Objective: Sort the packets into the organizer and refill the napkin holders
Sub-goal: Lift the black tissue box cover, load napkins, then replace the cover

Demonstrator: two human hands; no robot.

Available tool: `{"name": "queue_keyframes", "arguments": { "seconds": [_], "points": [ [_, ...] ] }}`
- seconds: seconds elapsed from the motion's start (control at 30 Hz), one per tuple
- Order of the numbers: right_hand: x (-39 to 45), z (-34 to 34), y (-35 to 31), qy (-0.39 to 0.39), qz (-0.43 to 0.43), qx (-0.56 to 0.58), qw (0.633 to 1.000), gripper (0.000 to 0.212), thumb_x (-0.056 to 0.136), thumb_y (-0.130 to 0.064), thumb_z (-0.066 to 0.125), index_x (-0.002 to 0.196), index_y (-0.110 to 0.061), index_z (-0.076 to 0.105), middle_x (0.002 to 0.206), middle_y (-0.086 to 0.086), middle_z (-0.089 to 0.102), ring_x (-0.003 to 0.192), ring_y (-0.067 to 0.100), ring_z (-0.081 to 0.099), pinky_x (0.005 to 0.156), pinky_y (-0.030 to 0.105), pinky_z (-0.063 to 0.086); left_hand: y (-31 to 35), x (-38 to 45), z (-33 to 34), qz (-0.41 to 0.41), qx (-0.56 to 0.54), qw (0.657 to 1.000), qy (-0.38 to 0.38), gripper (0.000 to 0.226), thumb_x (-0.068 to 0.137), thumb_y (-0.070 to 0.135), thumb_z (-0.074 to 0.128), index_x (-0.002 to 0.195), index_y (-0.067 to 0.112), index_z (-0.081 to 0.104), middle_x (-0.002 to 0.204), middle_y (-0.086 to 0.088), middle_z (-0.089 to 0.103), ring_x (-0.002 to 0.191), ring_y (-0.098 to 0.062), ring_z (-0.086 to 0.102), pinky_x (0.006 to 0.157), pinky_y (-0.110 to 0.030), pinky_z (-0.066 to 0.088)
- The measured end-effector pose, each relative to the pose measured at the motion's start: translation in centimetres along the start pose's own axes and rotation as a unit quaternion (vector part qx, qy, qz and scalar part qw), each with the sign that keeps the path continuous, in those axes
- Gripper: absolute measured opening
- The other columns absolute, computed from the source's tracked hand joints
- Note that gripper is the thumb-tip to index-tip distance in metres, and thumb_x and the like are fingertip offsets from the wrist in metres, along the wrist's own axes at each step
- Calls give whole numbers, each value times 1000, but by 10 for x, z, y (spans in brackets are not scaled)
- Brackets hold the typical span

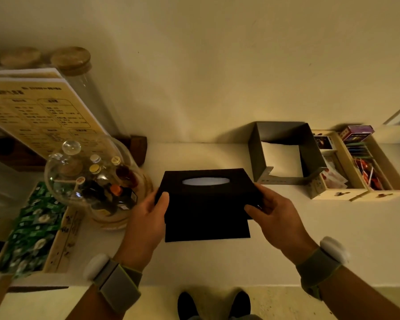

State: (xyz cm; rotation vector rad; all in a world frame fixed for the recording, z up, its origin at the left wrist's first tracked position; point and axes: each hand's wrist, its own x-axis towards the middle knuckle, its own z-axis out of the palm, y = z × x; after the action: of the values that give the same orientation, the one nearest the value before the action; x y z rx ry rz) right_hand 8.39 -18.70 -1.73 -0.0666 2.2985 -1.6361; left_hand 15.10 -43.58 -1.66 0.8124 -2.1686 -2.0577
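Head view — both hands, left hand (151, 210) and right hand (271, 212), grip the black napkin holder (206, 199) between them.

The tissue box (206, 195) is black, with a pale white-blue sheet showing in its oval slot (206, 181). The counter (194, 262) is cream-white, like the wall (217, 65). The open metal holder (284, 153) is dark grey with a white stack inside. The wooden organizer (358, 195) is pale tan, holding red, white and multicoloured packets, with a purple box (358, 132) at its back. The tray on the left (30, 227) is full of green and white packets. The menu (39, 112) is yellow with black print. Both wristbands (119, 285) are grey-green
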Motion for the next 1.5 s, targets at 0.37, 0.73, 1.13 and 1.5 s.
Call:
{"name": "queue_keyframes", "arguments": {
  "seconds": [0.37,0.73,1.13,1.5],
  "points": [
    [-33,10,25,23,5,101,995,44,73,-36,63,116,-34,58,106,-17,70,102,2,65,79,13,51,-33,-27,-2,21,-19,1000,0,31,94,30,51,107,57,59,110,35,64,108,12,57,88,-16,44],
    [-47,20,47,39,5,122,992,37,85,-9,61,113,-33,58,114,-12,67,108,4,62,91,18,49,-64,-38,3,26,-42,999,23,44,95,12,49,126,44,48,114,41,59,113,16,51,86,0,41],
    [-43,31,54,44,47,157,985,39,81,-36,53,116,-51,50,113,-37,59,107,-17,51,79,7,42,-73,-27,-7,-57,-59,996,-17,41,92,16,55,126,39,53,115,31,60,110,8,52,100,-25,35],
    [16,34,29,51,7,143,988,39,94,-22,47,119,-51,47,116,-33,58,108,-16,51,82,6,42,-37,29,2,-11,-47,999,-10,38,94,27,51,129,41,52,129,19,58,122,-4,51,107,-35,38]
  ]
}}
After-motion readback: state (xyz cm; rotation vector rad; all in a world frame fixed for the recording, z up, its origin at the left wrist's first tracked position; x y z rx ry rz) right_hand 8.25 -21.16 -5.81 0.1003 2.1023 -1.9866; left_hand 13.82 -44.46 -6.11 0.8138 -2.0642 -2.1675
